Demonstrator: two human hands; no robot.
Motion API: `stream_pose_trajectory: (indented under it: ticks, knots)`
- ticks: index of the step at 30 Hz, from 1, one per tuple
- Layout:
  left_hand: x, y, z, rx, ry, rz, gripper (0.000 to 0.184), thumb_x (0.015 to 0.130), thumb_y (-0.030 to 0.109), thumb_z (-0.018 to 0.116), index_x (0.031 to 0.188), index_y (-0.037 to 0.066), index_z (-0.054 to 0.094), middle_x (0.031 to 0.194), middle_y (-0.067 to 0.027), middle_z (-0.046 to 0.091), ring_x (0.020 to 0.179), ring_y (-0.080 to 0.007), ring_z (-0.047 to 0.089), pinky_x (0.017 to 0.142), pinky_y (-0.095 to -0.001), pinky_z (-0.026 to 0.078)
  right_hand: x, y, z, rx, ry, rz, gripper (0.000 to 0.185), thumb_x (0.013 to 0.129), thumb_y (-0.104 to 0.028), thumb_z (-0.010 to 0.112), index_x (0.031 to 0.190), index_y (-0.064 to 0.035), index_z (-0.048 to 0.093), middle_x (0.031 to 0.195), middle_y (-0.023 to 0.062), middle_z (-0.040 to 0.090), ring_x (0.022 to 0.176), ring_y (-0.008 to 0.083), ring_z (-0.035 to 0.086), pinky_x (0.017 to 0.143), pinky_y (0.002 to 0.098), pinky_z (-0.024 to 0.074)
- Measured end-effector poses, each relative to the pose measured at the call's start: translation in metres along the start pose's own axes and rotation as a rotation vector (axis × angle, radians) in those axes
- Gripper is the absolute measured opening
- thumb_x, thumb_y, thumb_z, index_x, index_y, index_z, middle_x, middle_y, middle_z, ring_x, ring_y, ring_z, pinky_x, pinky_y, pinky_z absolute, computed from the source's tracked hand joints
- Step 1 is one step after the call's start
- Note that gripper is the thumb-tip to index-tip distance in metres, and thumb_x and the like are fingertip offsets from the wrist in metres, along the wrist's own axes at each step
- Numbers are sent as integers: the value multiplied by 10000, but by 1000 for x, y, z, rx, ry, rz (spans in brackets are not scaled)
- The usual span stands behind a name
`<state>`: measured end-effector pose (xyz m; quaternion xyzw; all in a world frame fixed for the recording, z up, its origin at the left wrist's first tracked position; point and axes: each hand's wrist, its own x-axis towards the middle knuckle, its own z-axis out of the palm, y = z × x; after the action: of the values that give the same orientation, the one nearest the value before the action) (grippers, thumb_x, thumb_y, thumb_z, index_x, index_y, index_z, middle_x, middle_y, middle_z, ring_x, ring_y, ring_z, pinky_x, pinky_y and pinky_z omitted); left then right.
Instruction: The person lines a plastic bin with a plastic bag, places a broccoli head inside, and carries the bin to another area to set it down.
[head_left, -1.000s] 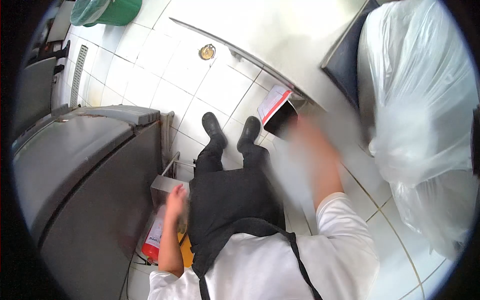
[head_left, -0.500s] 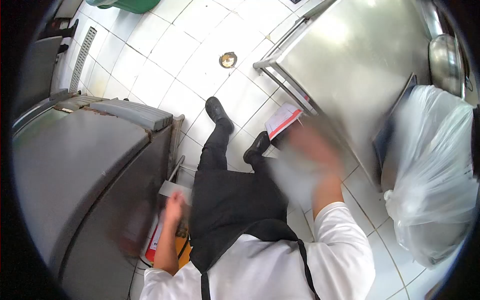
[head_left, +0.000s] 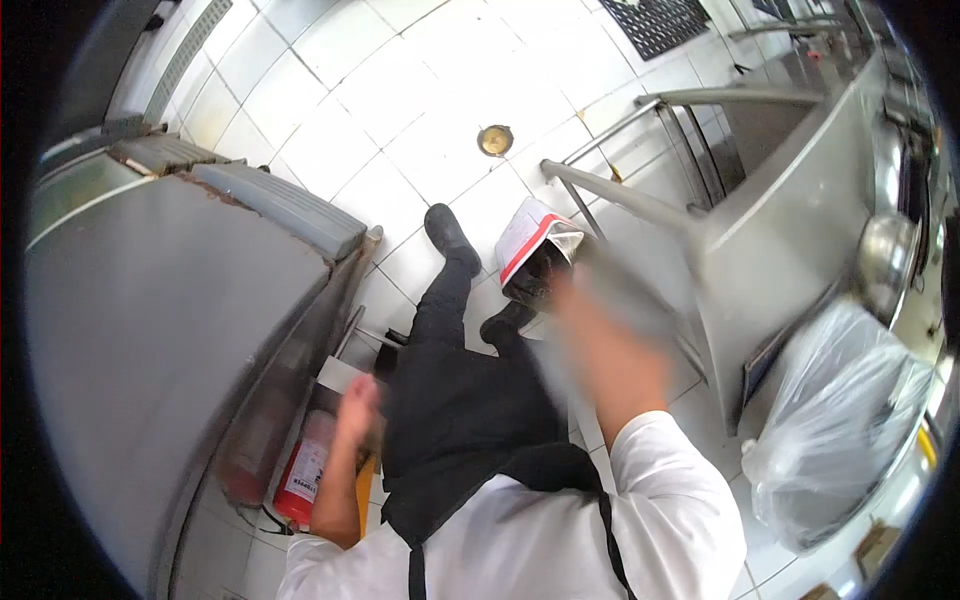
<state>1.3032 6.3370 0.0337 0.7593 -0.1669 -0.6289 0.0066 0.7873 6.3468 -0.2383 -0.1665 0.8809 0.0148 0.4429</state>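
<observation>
My right hand [head_left: 578,292], smeared by motion, is closed at the dark, open end of a white packet with a red stripe [head_left: 528,240]. A silvery lining shows at the packet's mouth, and my fingers are partly hidden there. The packet hangs above the tiled floor, beside the metal table [head_left: 770,240]. My left hand [head_left: 357,402] hangs at my left side with its fingers loosely curled, and nothing shows in it. Below it, a red fire extinguisher [head_left: 303,470] with a white label stands against the grey appliance.
A large grey chest-like appliance [head_left: 190,300] fills the left side. To the right, a clear plastic bag [head_left: 835,410] sits near a round metal bowl [head_left: 888,255]. A floor drain [head_left: 495,141] lies ahead, and a black mat [head_left: 655,25] is farther off.
My view has swung, so the floor drain and table appear farther right. My right hand and the packet have moved left together toward my feet. The left hand stays low at my side.
</observation>
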Motion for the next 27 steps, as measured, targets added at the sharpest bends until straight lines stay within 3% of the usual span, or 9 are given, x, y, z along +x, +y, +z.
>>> stream_pose_trajectory:
  ticks: [2,3,4,7,12,14,19,22,27]
  knots:
    - [5,-11,-5,-4,-17,-18,349,917,257,547,1204,61,511,935,7,552,791,-94,500,671,-259,427,35,-4,27,-313,-11,-244,435,828,-269,421,972,91,620,1059,269,611,996,384,594,854,427,432]
    - [14,-26,-11,-9,-46,-32,389,914,266,553,1243,70,489,1003,-10,570,830,-113,524,688,-278,435,-9,-64,7,235,-41,160,413,837,-240,409,986,82,621,1082,259,607,1014,377,590,845,436,445]
    - [20,-39,-15,-13,-79,-45,432,910,275,559,1283,79,466,1070,-28,588,870,-133,548,704,-298,444,1,-71,19,401,-121,202,400,850,-207,382,995,81,620,1104,247,601,1039,374,581,845,437,457]
    - [33,-57,-14,-53,-75,-100,433,912,280,559,1283,77,467,1075,-21,585,875,-138,546,712,-302,443,-21,-151,10,-76,-123,-81,402,863,-191,362,1006,89,613,1129,241,589,1063,374,568,866,435,453]
    - [21,-35,-8,-215,-29,-43,420,917,262,547,1288,83,464,1072,-16,581,874,-139,545,714,-303,443,32,-217,68,95,-164,-127,410,862,-211,373,1024,90,598,1120,259,581,1035,368,585,847,421,473]
    - [17,-24,-6,-269,12,-26,415,918,256,545,1288,84,464,1059,-14,579,866,-138,540,716,-300,442,12,-273,60,90,-133,-191,386,843,-219,398,970,86,597,971,245,626,882,326,630,716,403,488]
    - [18,-55,8,-260,125,-23,408,913,242,554,1275,74,473,1004,-15,571,825,-122,516,715,-276,433,-8,-396,63,673,-281,104,299,832,-152,397,940,73,561,846,166,589,678,251,571,553,404,445]
    - [-11,23,19,-221,71,-197,379,904,232,572,1244,78,509,973,-20,570,815,-110,510,709,-260,429,-21,-454,52,864,-450,125,217,866,-188,469,924,10,536,822,115,559,651,243,543,586,416,468]
    - [-7,145,48,-110,186,140,384,850,63,582,1225,15,514,1079,-87,594,991,-161,552,899,-294,429,-3,-543,61,926,-745,-65,241,872,-269,570,979,-60,518,837,43,501,704,182,480,668,357,436]
